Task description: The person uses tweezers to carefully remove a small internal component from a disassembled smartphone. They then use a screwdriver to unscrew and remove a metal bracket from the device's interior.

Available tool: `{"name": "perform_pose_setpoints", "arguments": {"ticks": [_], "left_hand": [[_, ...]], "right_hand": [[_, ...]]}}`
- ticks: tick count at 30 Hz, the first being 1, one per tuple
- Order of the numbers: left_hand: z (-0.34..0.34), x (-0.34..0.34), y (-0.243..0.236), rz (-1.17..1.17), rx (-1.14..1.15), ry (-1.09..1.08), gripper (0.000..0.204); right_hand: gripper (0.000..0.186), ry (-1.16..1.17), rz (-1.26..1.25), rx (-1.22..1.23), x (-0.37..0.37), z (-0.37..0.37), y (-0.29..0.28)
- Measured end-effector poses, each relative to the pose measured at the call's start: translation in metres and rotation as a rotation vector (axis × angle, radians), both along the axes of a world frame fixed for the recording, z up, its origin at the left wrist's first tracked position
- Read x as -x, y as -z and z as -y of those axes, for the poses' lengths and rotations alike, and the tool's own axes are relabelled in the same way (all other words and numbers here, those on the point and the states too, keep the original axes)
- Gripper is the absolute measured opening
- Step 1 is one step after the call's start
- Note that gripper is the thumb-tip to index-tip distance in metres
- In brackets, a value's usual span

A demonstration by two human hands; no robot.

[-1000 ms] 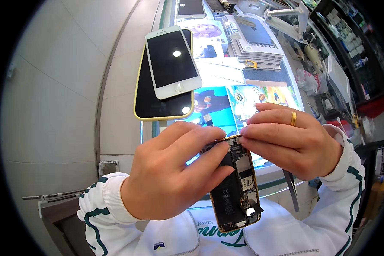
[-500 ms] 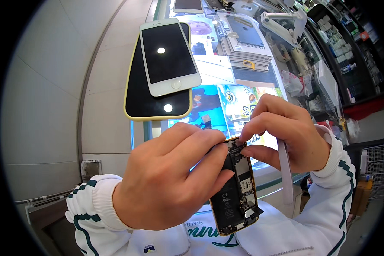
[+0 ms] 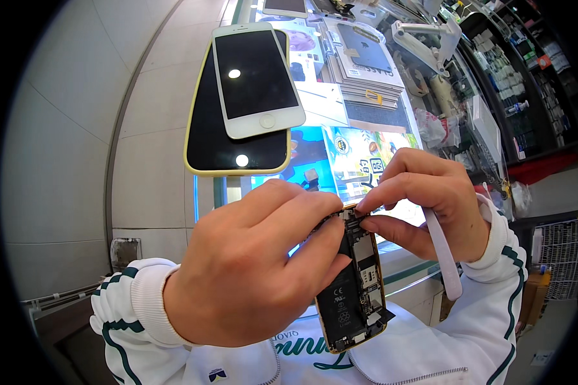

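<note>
My left hand [image 3: 253,266] is closed around the upper left side of an opened phone [image 3: 368,276] with a gold frame. It tilts in front of my chest, its black battery [image 3: 340,311] and circuit board exposed. The thumb and index finger of my right hand [image 3: 433,199] come close together at the phone's top corner; any small part between them is too small to make out. Tucked in the same hand, a pale flat pry tool [image 3: 444,260] sticks out below the palm. Past my hands, a small part with a flex cable [image 3: 311,178] lies on the counter.
A white phone screen [image 3: 255,83] lies across a dark phone with a yellow rim [image 3: 205,138] at the counter's left edge. Farther back sit a stack of flat boxes [image 3: 366,77] and a white jointed stand [image 3: 430,42]. Stocked shelves [image 3: 526,83] stand at the far right.
The pale tool in my right hand has swung, its lower end now farther right. Both hands stay at the opened phone, fingertips still at its top corner. The view has shifted slightly.
</note>
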State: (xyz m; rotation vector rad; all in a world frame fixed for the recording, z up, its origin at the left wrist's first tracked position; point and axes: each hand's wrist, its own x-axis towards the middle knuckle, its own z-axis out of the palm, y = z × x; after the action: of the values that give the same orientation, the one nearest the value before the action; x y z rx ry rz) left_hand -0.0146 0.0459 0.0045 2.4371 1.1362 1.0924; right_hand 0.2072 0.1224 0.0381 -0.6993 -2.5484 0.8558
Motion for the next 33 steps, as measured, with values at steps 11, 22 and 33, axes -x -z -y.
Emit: {"name": "perform_pose_setpoints", "arguments": {"ticks": [11, 22, 33], "left_hand": [[-0.0014, -0.0004, 0.0008, -0.008, -0.021, 0.003, 0.036], [-0.0009, -0.0014, 0.0008, -0.026, -0.052, -0.003, 0.039], [-0.0019, -0.0017, 0.0025, -0.014, -0.05, -0.013, 0.039]], "right_hand": [[0.023, 0.053, 0.07, -0.026, 0.0048, 0.0065, -0.0043], [0.021, 0.077, 0.103, -0.024, 0.0038, 0.0094, -0.0043], [0.024, 0.079, 0.118, -0.005, 0.0037, 0.0095, -0.0077]]}}
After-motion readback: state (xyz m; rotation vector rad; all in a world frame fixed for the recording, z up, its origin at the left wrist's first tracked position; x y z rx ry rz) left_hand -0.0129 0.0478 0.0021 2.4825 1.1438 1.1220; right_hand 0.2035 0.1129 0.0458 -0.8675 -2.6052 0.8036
